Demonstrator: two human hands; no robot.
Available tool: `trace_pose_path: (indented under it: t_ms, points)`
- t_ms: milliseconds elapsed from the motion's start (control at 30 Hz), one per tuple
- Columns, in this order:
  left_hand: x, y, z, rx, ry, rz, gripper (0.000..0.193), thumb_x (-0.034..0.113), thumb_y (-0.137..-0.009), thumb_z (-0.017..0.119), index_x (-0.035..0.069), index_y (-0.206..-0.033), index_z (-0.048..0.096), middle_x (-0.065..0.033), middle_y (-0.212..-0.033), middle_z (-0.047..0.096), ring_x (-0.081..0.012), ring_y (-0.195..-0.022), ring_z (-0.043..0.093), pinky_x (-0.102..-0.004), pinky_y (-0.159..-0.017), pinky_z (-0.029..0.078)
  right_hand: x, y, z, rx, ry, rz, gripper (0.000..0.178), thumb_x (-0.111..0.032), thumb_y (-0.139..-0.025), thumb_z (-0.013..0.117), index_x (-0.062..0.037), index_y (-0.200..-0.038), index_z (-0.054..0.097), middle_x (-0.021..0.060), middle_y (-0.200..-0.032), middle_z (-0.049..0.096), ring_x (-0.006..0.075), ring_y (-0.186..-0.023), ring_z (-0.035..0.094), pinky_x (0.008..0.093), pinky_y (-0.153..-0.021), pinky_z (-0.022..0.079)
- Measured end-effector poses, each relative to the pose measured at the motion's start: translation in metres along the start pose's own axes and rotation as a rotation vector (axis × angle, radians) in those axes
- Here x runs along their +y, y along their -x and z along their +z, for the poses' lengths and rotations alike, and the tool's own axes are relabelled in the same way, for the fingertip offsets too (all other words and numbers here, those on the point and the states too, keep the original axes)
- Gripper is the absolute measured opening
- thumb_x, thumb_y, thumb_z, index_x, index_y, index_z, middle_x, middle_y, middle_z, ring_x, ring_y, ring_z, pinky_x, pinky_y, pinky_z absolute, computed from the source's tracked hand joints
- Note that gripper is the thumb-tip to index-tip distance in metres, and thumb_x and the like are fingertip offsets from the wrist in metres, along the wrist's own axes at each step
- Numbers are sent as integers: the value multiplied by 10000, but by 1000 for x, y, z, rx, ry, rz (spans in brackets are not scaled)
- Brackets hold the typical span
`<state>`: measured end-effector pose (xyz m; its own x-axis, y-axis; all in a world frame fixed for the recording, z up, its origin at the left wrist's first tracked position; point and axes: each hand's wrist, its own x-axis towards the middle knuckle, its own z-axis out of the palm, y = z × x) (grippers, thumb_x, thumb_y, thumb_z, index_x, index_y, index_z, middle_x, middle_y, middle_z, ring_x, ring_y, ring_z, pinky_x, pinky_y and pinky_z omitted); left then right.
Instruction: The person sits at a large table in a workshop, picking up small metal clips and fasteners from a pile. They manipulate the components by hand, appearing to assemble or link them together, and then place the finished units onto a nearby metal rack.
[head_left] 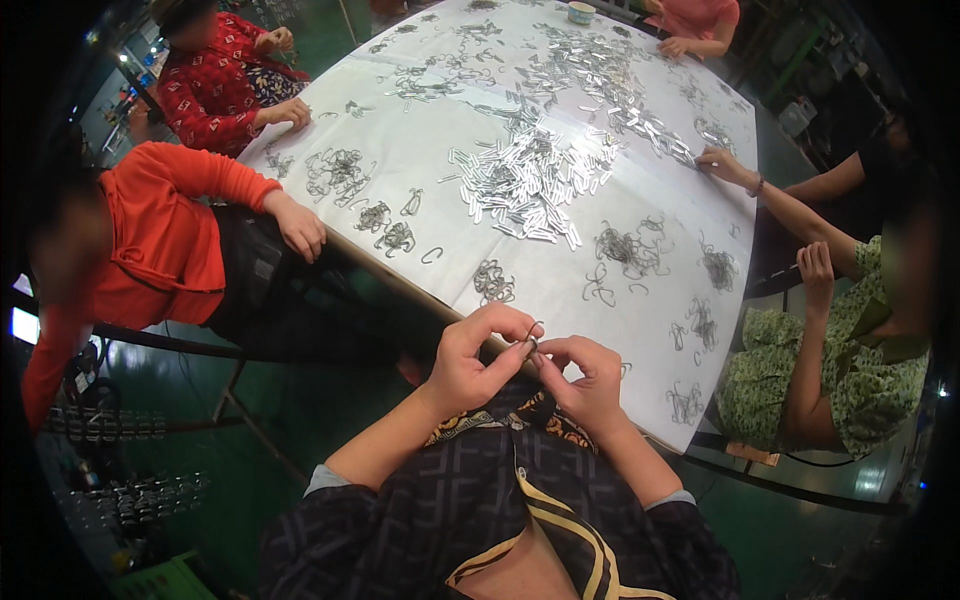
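Both hands meet just over the near edge of the white table (640, 330). The left hand (470, 360) and right hand (585, 375) pinch a small metal piece (532, 343) between fingertips, probably a wire hook joined to a clip. Steady, close fingertip pressure suits it. Wire hooks (492, 283) lie nearest; the silver clip pile (530, 180) sits mid-table.

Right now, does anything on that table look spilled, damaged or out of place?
Nothing stands out. The flat silver metal pieces lie heaped at the middle of the white table, with small clumps of bent wire hooks spread around them. Both hands, left hand and right hand, pinch one small wire piece at the table's near edge.
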<state>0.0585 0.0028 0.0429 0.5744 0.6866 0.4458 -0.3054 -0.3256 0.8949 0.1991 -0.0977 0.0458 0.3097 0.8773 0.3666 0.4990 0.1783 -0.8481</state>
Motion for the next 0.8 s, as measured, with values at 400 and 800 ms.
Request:
trace_pose_path:
  t_ms: [400, 800]
  points:
    - [5, 24, -27, -44, -180, -17, 118, -86, -806, 586, -4, -889, 571, -130, -931, 662, -171, -815, 617, -277, -745, 491, 172, -93, -11, 133, 607, 218, 137, -116, -828, 689, -4, -907, 701, 158, -889, 606, 321, -817, 605, 419, -757, 481]
    - [0, 43, -26, -22, -189, -91, 120, -95, -806, 575, -1, -882, 570, -129, -932, 650, -175, -831, 629, -286, -759, 496, 173, -106, 12, -155, 919, 170, 93, -74, -798, 635, 15, -773, 651, 197, -839, 601, 379, -778, 618, 468, -721, 501]
